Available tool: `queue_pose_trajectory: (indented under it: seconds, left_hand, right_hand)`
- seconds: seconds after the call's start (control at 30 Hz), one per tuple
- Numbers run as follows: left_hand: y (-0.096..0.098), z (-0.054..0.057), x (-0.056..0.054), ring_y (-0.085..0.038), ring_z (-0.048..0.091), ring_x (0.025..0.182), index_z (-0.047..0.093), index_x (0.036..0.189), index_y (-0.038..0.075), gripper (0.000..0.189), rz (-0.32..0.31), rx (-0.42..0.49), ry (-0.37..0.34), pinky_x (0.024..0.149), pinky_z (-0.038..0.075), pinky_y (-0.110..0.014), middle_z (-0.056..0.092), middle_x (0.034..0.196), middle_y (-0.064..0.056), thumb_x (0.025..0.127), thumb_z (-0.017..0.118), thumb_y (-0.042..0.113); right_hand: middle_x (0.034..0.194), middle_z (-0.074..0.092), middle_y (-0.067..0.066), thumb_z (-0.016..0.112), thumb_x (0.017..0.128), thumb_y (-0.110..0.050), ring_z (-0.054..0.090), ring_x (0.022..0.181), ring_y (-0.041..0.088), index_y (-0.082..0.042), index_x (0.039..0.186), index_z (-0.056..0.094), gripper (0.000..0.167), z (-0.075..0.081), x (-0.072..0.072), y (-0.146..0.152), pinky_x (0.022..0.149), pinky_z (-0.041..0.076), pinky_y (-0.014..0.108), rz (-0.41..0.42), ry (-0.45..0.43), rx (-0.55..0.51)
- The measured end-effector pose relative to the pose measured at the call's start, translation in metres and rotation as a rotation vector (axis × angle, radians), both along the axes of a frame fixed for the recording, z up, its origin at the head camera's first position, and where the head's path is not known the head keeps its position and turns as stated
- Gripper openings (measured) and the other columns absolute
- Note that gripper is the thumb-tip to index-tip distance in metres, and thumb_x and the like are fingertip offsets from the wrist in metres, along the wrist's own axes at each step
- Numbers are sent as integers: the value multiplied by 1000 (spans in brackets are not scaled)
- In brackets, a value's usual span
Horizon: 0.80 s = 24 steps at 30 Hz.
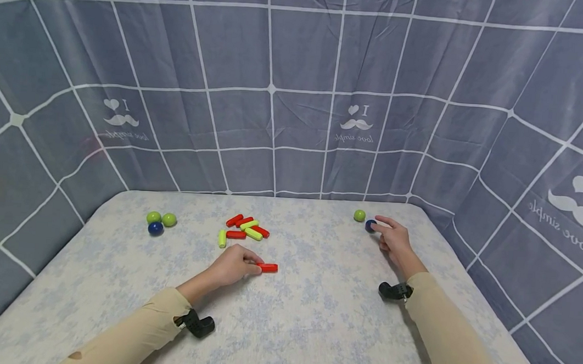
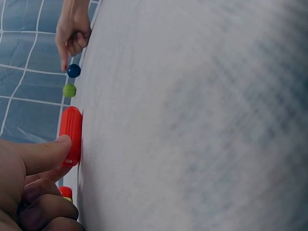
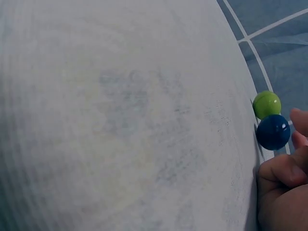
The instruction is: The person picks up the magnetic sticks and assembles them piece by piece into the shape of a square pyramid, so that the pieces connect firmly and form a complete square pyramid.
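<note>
My left hand [image 1: 235,266] pinches a short red plastic stick [image 1: 269,267] by its left end, low over the table. In the left wrist view, the thumb lies on this red stick [image 2: 72,132] and the other fingers fold underneath. Toward the back right, my right hand [image 1: 394,241] is at a glossy blue ball [image 1: 370,226], a finger extended beside it and other fingers curled. Whether a fingertip touches the blue ball [image 3: 273,132] I cannot tell. A green ball [image 1: 359,215] lies just behind the blue one.
Several red and yellow-green sticks [image 1: 236,234] lie loosely grouped behind my left hand. Farther left sit two green balls [image 1: 169,219] and a blue ball [image 1: 155,229]. A pale patterned cloth covers the table [image 1: 309,315]. Grey-blue checked curtains [image 1: 300,116] hang behind and beside it.
</note>
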<state>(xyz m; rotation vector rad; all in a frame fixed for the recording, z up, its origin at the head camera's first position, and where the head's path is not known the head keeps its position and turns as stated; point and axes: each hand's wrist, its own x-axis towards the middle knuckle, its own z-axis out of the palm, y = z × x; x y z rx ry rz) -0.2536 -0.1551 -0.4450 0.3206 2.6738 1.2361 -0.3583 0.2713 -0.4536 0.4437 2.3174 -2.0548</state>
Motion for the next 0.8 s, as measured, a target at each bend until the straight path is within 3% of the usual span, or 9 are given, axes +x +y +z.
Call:
queue_pose_trajectory:
  seconds: [0.27, 0.43, 0.6, 0.8]
  left_hand:
    - [1, 0, -2, -12, 37, 55, 80, 102, 13, 14, 16, -6, -12, 52, 30, -26, 57, 65, 1, 89, 77, 16]
    - [1, 0, -1, -12, 37, 54, 80, 101, 14, 13, 38, -12, -23, 51, 29, -26, 55, 65, 1, 88, 78, 15]
    - [1, 0, 0, -12, 37, 55, 80, 101, 13, 14, 32, -4, -20, 52, 30, -26, 56, 66, 0, 88, 78, 15]
    - [1, -1, 0, -12, 37, 53, 80, 101, 12, 13, 23, 7, -15, 51, 30, -25, 54, 61, 1, 88, 78, 14]
  right_hand:
    - [54, 33, -10, 69, 97, -20, 24, 46, 8, -13, 150, 48, 57, 0, -4, 2, 46, 30, 24, 22, -28, 23]
    - [78, 53, -6, 69, 96, -20, 29, 48, 8, -11, 150, 48, 58, 2, -4, -1, 48, 32, 24, 29, -53, 45]
    - [103, 58, 0, 69, 96, -20, 32, 49, 8, -11, 149, 50, 57, 2, -4, -3, 49, 34, 23, 10, -74, 82]
    - [97, 59, -1, 69, 97, -22, 32, 48, 9, -9, 147, 52, 54, -3, -7, -2, 50, 35, 25, 4, -65, 133]
